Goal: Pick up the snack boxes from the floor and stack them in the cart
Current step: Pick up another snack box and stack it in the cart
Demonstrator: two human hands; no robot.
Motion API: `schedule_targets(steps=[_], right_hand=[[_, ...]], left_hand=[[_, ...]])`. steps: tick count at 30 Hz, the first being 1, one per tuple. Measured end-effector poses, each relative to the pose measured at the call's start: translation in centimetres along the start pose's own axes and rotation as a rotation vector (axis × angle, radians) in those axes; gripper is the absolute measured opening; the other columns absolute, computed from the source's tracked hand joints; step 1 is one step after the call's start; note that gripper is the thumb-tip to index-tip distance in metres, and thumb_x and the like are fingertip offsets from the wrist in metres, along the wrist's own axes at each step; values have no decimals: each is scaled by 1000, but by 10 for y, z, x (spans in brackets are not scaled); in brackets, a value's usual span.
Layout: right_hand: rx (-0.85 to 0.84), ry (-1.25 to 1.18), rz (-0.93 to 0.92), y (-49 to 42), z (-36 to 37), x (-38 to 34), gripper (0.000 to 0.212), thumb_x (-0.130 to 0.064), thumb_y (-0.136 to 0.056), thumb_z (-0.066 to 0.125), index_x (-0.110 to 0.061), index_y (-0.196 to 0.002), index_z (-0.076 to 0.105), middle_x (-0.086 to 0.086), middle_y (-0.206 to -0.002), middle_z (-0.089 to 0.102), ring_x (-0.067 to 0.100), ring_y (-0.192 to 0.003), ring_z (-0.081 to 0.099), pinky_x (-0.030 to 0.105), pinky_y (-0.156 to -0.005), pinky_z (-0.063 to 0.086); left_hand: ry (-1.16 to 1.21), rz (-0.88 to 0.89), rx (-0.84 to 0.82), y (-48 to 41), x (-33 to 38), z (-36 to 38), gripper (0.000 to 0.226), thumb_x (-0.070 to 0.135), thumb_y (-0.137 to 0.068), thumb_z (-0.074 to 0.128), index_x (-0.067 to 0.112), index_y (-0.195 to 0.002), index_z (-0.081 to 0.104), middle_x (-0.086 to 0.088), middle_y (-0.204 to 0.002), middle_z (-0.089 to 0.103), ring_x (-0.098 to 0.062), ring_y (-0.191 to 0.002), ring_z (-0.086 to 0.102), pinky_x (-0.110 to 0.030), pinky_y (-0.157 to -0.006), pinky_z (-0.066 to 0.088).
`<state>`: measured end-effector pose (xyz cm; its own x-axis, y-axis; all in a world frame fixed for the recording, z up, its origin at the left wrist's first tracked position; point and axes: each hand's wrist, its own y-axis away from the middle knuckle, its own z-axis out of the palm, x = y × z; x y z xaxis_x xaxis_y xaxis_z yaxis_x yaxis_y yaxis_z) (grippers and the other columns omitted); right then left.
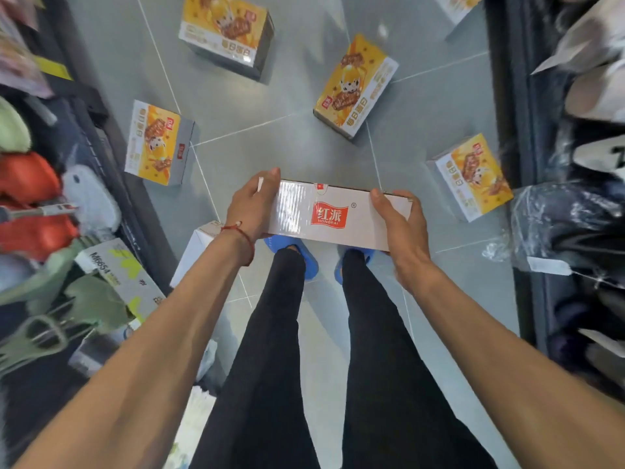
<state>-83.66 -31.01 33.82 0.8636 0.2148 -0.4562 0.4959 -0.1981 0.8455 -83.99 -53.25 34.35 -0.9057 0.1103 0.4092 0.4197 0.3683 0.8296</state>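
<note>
A grey tiled floor runs between 2 dark shop shelves, the left shelf crowded with blurred red, green and white goods, the right shelf with bagged items in clear plastic. 4 yellow snack boxes lie flat and well apart on the tiles: the far box at the top, the middle box, the left box near the left shelf, the right box near the right one; their printed writing is too blurred to read. A grey carton low on the left shelf reads "M6654". The held box is off the floor, above blue shoes, its white side showing a red logo "HONGPAI". The left hand grips its left end, the right hand its right end. A red string circles the left wrist.
</note>
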Motion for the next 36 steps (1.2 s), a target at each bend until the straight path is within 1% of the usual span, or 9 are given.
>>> schedule_targets(steps=[3, 5, 8, 12, 17, 21, 28, 32, 36], right_hand=[[-7, -90, 11, 49, -27, -19, 47, -55, -94, 66, -35, -132, 46, -1, -111, 70, 16, -99, 69, 36, -82, 63], [1, -132, 10, 81, -44, -33, 47, -56, -94, 66, -34, -132, 47, -1, -108, 72, 16, -98, 71, 34, -77, 63], [8, -192, -8, 123, -68, -51, 47, -56, -93, 68, -35, -131, 49, 0, -108, 73, 17, -97, 72, 29, -64, 58], [48, -271, -29, 173, -91, -68, 43, -53, -92, 70, -38, -127, 51, 0, -107, 74, 17, -96, 72, 31, -68, 56], [104, -380, -40, 226, -101, -74, 46, -50, -91, 73, -35, -130, 54, -1, -109, 75, 17, -95, 71, 32, -68, 55], [147, -463, -69, 258, -96, -71, 44, -48, -93, 73, -32, -131, 57, -1, -109, 75, 16, -97, 72, 32, -70, 56], [258, -647, -90, 307, -77, -39, 41, -46, -93, 73, -36, -129, 59, -5, -103, 77, 14, -96, 71, 36, -79, 60], [319, -766, -82, 332, -64, -19, 61, -44, -97, 68, -38, -151, 41, -6, -107, 75, 9, -93, 70, 38, -85, 59], [411, -901, -33, 358, -61, 15, 58, -41, -100, 65, -36, -152, 41, -9, -101, 73, 7, -90, 67, 34, -75, 54]], left_hand=[[31, 48, -10, 55, 25, -15, 34, 72, -84, 50, 43, -91, 66, 5, -102, 71, -23, -100, 70, -48, -86, 61], [32, 88, -29, 91, 39, -24, 44, 76, -75, 52, 46, -104, 66, 3, -110, 71, -24, -103, 70, -51, -86, 61], [18, 148, -60, 139, 60, -32, 58, 72, -80, 55, 39, -127, 54, 0, -117, 67, -24, -103, 69, -51, -88, 61], [-11, 247, -42, 192, 77, -43, 71, 79, -72, 55, 39, -132, 52, 3, -121, 66, -22, -109, 66, -51, -100, 54], [-22, 364, -59, 231, 89, -56, 52, 58, -95, 56, 32, -140, 48, 2, -120, 63, -21, -109, 63, -52, -102, 52], [-12, 430, -106, 247, 91, -67, 39, 51, -99, 55, 29, -131, 53, 2, -110, 65, -21, -104, 66, -53, -98, 55], [-116, 497, -246, 258, 95, -87, 13, 52, -100, 52, 42, -107, 57, 8, -104, 66, -22, -102, 66, -49, -88, 59], [-238, 561, -319, 266, 100, -87, 12, 51, -102, 49, 42, -104, 58, 10, -100, 64, -17, -94, 64, -40, -77, 60], [-379, 592, -424, 291, 98, -72, 19, 63, -86, 54, 47, -95, 61, -1, -115, 69, -28, -103, 68, -53, -85, 61]])
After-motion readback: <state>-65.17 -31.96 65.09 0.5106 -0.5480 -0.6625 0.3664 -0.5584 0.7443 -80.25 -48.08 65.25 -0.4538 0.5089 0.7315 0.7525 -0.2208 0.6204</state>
